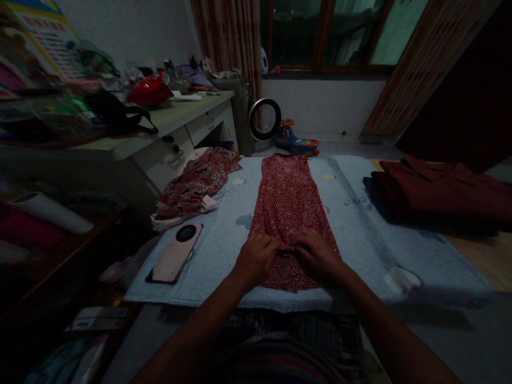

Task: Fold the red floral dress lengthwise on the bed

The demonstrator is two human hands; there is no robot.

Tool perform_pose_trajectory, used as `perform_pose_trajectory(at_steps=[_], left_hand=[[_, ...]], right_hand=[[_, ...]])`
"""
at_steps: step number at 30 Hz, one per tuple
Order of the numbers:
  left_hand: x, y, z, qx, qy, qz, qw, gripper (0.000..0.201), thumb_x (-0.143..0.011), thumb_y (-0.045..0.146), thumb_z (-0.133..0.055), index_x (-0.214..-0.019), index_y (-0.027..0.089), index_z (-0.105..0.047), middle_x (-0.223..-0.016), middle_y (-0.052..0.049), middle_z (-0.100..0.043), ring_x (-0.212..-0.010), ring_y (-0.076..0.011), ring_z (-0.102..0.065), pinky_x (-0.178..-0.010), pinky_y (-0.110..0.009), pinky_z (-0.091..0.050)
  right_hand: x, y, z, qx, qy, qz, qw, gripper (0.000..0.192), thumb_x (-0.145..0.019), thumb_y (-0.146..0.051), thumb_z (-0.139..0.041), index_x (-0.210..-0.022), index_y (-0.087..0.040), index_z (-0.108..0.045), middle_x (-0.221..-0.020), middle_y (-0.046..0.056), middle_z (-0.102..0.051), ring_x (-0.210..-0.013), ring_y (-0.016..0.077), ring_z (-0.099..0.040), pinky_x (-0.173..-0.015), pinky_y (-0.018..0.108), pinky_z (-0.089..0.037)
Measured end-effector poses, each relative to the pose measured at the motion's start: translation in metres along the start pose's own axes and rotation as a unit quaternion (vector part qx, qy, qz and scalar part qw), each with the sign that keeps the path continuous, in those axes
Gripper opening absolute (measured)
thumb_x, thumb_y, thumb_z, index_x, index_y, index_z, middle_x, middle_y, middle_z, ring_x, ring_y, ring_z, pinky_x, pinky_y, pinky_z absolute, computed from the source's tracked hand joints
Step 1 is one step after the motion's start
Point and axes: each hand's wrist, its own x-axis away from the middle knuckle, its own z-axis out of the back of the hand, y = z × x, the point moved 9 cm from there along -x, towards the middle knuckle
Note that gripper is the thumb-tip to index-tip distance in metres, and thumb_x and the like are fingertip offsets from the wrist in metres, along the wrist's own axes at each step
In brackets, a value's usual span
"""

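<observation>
A red garment with a fine white pattern (286,197) lies lengthwise on the pale blue cloth in front of me. Near its close end, my left hand (258,255) grips the fabric from the left side, fingers curled. My right hand (318,253) pinches the same garment a short way to the right, its fingers bent over the cloth. Between the two hands the fabric is raised in a fold with a dark gap under it. The garment's near edge spreads out flat below my hands. My fingertips are partly hidden in the fabric.
A pink phone (178,253) lies at left on the blue cloth (224,256). Behind it is a crumpled patterned garment (196,181). Folded dark red clothes (444,186) are stacked at right. A cluttered desk (188,114) stands left; a ride-on toy (296,141) is beyond the table.
</observation>
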Motion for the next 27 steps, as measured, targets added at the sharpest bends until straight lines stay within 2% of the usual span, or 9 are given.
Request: perform_pose_trajectory(at_steps=[3, 6, 9, 13, 16, 19, 24, 27], left_hand=[[0.004, -0.001, 0.004, 0.011, 0.000, 0.004, 1.000, 0.016, -0.093, 0.017, -0.053, -0.106, 0.020, -0.062, -0.104, -0.007, -0.060, -0.099, -0.0243, -0.055, -0.088, -0.042, -0.049], [0.007, -0.006, 0.006, 0.057, 0.021, 0.027, 0.998, 0.039, -0.087, 0.014, -0.059, -0.125, 0.021, -0.054, -0.125, -0.009, -0.053, -0.114, -0.0250, -0.051, -0.099, -0.044, -0.048], [0.009, -0.013, 0.001, 0.087, 0.031, 0.056, 0.994, 0.055, -0.083, 0.011, -0.060, -0.136, 0.022, -0.046, -0.130, -0.009, -0.048, -0.120, -0.0245, -0.050, -0.103, -0.043, -0.048], [0.008, -0.014, -0.005, 0.107, 0.040, 0.066, 0.991, 0.047, -0.085, 0.005, -0.051, -0.128, 0.023, -0.052, -0.123, -0.007, -0.053, -0.113, -0.0220, -0.055, -0.099, -0.041, -0.051], [0.007, -0.011, -0.004, 0.126, 0.050, 0.058, 0.989, 0.038, -0.085, 0.002, -0.046, -0.116, 0.021, -0.059, -0.111, -0.006, -0.058, -0.103, -0.0205, -0.059, -0.092, -0.039, -0.053], [0.008, -0.009, 0.000, 0.139, 0.058, 0.057, 0.987, 0.034, -0.084, 0.001, -0.044, -0.108, 0.019, -0.062, -0.102, -0.006, -0.061, -0.096, -0.0197, -0.060, -0.087, -0.036, -0.054], [0.015, -0.012, 0.010, 0.157, 0.098, 0.085, 0.979, 0.027, -0.088, 0.005, -0.045, -0.101, 0.020, -0.063, -0.094, -0.004, -0.062, -0.090, -0.0180, -0.061, -0.081, -0.032, -0.052], [0.018, -0.015, 0.013, 0.165, 0.115, 0.110, 0.973, 0.023, -0.091, 0.009, -0.045, -0.100, 0.021, -0.063, -0.093, -0.003, -0.062, -0.088, -0.0174, -0.062, -0.080, -0.031, -0.051]], right_hand=[[0.004, 0.002, -0.002, 0.030, -0.012, 0.004, 0.999, 0.021, -0.090, -0.008, -0.048, -0.095, -0.021, -0.063, -0.102, 0.006, -0.059, -0.099, 0.0222, -0.049, -0.090, 0.038, -0.041], [0.008, 0.000, -0.003, 0.043, -0.021, 0.002, 0.999, 0.026, -0.086, -0.004, -0.046, -0.099, -0.021, -0.062, -0.103, 0.007, -0.058, -0.100, 0.0232, -0.049, -0.092, 0.039, -0.041], [0.010, -0.005, 0.000, 0.038, -0.009, 0.004, 0.999, 0.030, -0.082, -0.005, -0.050, -0.106, -0.021, -0.059, -0.107, 0.008, -0.057, -0.102, 0.0239, -0.048, -0.093, 0.040, -0.041], [0.011, -0.010, -0.005, 0.060, -0.007, 0.008, 0.998, 0.029, -0.081, -0.015, -0.061, -0.108, -0.022, -0.057, -0.110, 0.008, -0.056, -0.103, 0.0259, -0.048, -0.093, 0.042, -0.041], [0.009, -0.010, -0.012, 0.081, -0.013, 0.004, 0.997, 0.015, -0.085, -0.013, -0.057, -0.098, -0.021, -0.059, -0.106, 0.008, -0.057, -0.101, 0.0247, -0.049, -0.090, 0.040, -0.040], [0.008, -0.008, -0.013, 0.077, -0.007, -0.003, 0.997, 0.014, -0.087, -0.008, -0.051, -0.089, -0.020, -0.059, -0.098, 0.006, -0.059, -0.095, 0.0223, -0.050, -0.086, 0.037, -0.040], [0.008, -0.013, -0.008, 0.040, -0.013, 0.008, 0.999, 0.014, -0.089, -0.010, -0.051, -0.088, -0.021, -0.059, -0.095, 0.005, -0.059, -0.094, 0.0218, -0.051, -0.086, 0.037, -0.040], [0.008, -0.017, -0.006, 0.028, -0.015, 0.016, 0.999, 0.013, -0.087, -0.013, -0.056, -0.097, -0.021, -0.059, -0.101, 0.006, -0.060, -0.098, 0.0229, -0.050, -0.089, 0.038, -0.041]])
